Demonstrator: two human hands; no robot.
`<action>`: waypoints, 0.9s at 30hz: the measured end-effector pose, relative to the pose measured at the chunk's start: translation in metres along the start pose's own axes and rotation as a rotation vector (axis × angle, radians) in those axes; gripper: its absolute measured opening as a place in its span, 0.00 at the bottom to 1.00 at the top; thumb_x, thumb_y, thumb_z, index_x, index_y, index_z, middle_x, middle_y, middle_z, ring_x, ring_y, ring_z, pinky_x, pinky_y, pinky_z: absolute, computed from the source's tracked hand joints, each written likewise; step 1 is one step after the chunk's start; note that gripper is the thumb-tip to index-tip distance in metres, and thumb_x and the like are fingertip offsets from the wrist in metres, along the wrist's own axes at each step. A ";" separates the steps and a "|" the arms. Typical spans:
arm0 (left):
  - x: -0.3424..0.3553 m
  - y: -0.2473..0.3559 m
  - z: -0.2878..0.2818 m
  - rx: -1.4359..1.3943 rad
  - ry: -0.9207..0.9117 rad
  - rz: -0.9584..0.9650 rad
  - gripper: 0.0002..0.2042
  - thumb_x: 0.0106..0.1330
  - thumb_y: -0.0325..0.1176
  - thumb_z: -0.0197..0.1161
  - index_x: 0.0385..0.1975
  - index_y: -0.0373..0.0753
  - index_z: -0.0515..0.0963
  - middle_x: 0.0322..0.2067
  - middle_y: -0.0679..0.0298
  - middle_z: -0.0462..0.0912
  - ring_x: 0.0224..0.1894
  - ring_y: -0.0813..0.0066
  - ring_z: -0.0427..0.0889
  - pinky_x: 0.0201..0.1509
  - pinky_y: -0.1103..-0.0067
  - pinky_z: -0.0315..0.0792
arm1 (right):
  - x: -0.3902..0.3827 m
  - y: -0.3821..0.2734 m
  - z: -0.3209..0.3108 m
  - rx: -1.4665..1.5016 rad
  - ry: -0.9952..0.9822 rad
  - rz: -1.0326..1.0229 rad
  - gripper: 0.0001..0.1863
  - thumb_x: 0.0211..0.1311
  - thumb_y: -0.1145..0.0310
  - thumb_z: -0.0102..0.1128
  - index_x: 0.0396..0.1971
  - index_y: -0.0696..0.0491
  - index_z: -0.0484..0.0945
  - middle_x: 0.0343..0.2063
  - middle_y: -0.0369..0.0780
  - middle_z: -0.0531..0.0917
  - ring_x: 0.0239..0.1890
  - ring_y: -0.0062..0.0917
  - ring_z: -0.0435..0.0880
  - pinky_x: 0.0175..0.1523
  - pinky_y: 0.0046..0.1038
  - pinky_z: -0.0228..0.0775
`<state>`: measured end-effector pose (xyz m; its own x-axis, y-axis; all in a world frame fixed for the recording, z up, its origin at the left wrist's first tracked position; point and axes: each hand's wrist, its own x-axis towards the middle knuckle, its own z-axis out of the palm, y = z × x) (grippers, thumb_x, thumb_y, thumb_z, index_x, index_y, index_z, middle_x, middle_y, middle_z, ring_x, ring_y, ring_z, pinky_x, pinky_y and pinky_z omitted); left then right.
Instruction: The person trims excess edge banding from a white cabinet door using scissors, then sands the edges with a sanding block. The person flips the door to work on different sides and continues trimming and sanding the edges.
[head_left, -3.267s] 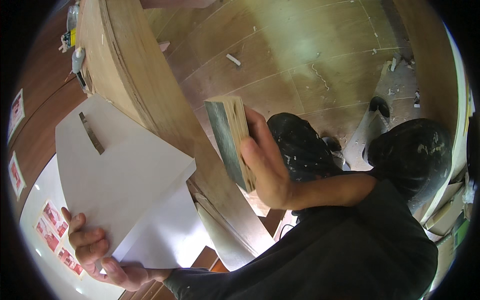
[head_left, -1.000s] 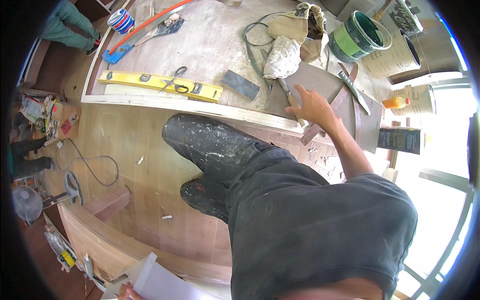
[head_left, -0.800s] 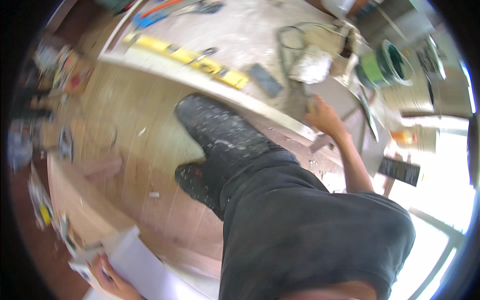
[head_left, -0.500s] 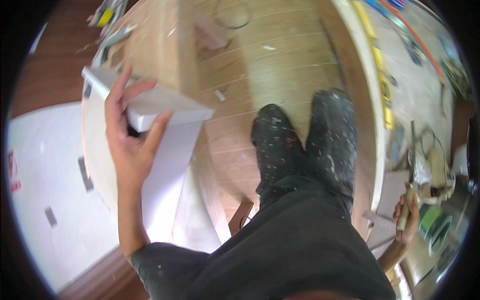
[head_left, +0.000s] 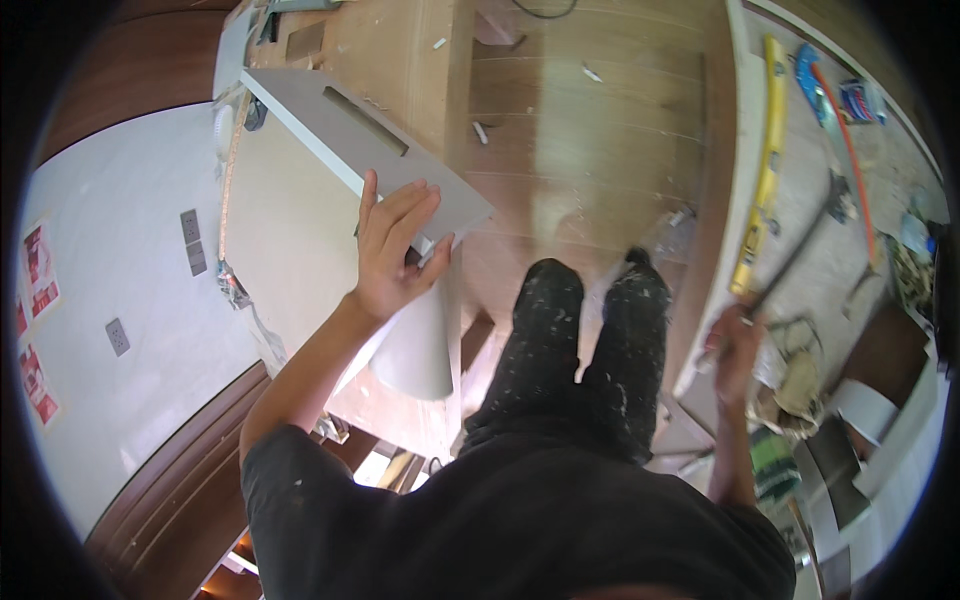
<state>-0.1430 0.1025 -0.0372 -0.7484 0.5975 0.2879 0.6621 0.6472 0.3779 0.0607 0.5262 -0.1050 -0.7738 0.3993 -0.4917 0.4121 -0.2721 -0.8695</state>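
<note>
The left hand (head_left: 393,255) is spread, its fingers laid over the near edge of one grey panel (head_left: 345,135) with one dark slot (head_left: 366,121). Well right of the panel, the right hand (head_left: 735,350) is closed round one long dark tool (head_left: 795,250), blurred, its kind unclear. Two dark trouser legs (head_left: 545,310) stand right of the panel. Beyond its right corner, a broad strip of floor (head_left: 620,150) separates the panel from the pale-edged table (head_left: 795,180), which carries one yellow level (head_left: 768,160) along that edge and one blue-handled tool (head_left: 807,72). Left of the panel, a white wall (head_left: 130,250) bears three grey socket plates (head_left: 190,227).
</note>
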 end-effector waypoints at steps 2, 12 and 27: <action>-0.010 -0.003 -0.007 0.007 -0.009 -0.055 0.28 0.53 0.26 0.73 0.57 0.35 0.77 0.55 0.54 0.80 0.60 0.55 0.79 0.77 0.46 0.52 | -0.013 -0.032 0.031 -0.207 -0.091 0.228 0.16 0.81 0.56 0.46 0.52 0.52 0.74 0.23 0.30 0.71 0.21 0.13 0.69 0.23 0.20 0.62; -0.009 0.036 -0.018 -0.025 0.089 -0.262 0.34 0.61 0.40 0.72 0.66 0.34 0.70 0.69 0.44 0.66 0.73 0.40 0.61 0.77 0.45 0.48 | -0.084 -0.110 0.129 -0.658 -0.474 0.162 0.13 0.77 0.62 0.52 0.46 0.55 0.78 0.25 0.48 0.80 0.26 0.40 0.81 0.35 0.36 0.74; -0.040 0.050 -0.009 0.061 0.134 -0.520 0.41 0.61 0.51 0.72 0.68 0.32 0.65 0.70 0.43 0.63 0.71 0.44 0.64 0.75 0.50 0.56 | -0.081 -0.092 0.241 -1.039 -0.604 -0.168 0.10 0.75 0.67 0.49 0.46 0.58 0.69 0.27 0.58 0.83 0.35 0.57 0.84 0.41 0.55 0.73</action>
<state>-0.0804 0.1064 -0.0217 -0.9738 0.1282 0.1876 0.2012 0.8701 0.4499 -0.0306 0.3082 0.0257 -0.8402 -0.1854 -0.5096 0.2601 0.6868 -0.6787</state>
